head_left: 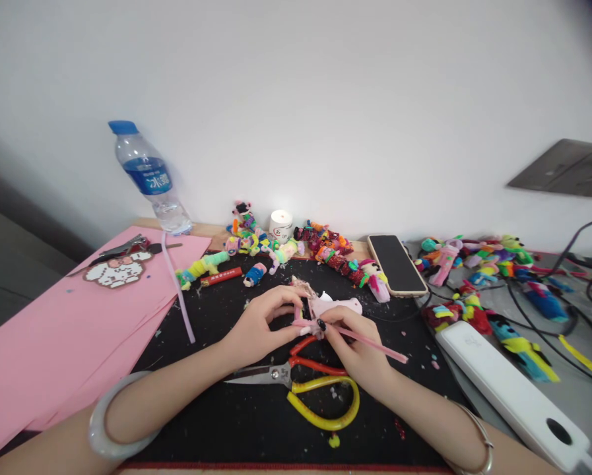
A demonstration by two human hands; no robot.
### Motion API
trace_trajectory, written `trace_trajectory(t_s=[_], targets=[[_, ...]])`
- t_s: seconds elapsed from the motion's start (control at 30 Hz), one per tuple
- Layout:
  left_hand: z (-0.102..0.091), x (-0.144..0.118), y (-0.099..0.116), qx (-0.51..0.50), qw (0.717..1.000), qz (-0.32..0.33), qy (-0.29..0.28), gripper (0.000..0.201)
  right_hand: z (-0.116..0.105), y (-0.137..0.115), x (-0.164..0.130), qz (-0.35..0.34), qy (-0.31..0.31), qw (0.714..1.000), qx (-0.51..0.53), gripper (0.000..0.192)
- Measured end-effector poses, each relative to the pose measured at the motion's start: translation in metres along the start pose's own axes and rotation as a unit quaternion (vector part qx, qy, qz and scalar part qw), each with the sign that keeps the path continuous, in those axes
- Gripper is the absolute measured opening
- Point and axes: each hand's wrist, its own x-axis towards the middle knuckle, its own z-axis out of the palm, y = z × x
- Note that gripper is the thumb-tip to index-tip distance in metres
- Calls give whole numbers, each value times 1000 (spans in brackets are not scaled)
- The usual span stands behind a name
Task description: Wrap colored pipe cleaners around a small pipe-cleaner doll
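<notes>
My left hand [268,323] is closed, its thumb and fingers pinching a pink pipe cleaner [375,344] near its bent part. My right hand [358,349] grips the same pipe cleaner between thumb and forefinger, and the straight tail sticks out to the right. Fingers partly cover the folded part. Just behind the hands lies a pale pink, rounded object [338,305], partly hidden. Below them, scissors [290,378] with one red and one yellow handle rest on the black mat [201,409], blades pointing left.
Colourful pipe-cleaner figures [325,247] line the back, with more at right [484,257]. A phone [397,264], white roll [280,225] and water bottle [147,175] stand or lie near the wall. Pink sheets [78,330] cover the left; a white power strip [513,396] and cables are at right.
</notes>
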Motion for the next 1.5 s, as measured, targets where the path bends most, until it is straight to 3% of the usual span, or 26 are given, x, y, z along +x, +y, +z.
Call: trace_trajectory(t_s=[0.63,1.1,1.5], targets=[[-1,0,1,39,999,-6,26,18,-1,0,0,6,-38,999,12,10],[-1,-2,2,17,1000,-16,-14,23,-1,0,0,12,-47,998,37,18],[0,1,-1,-83,994,-53,-43,14,-2,2,0,-9,-54,996,66,23]])
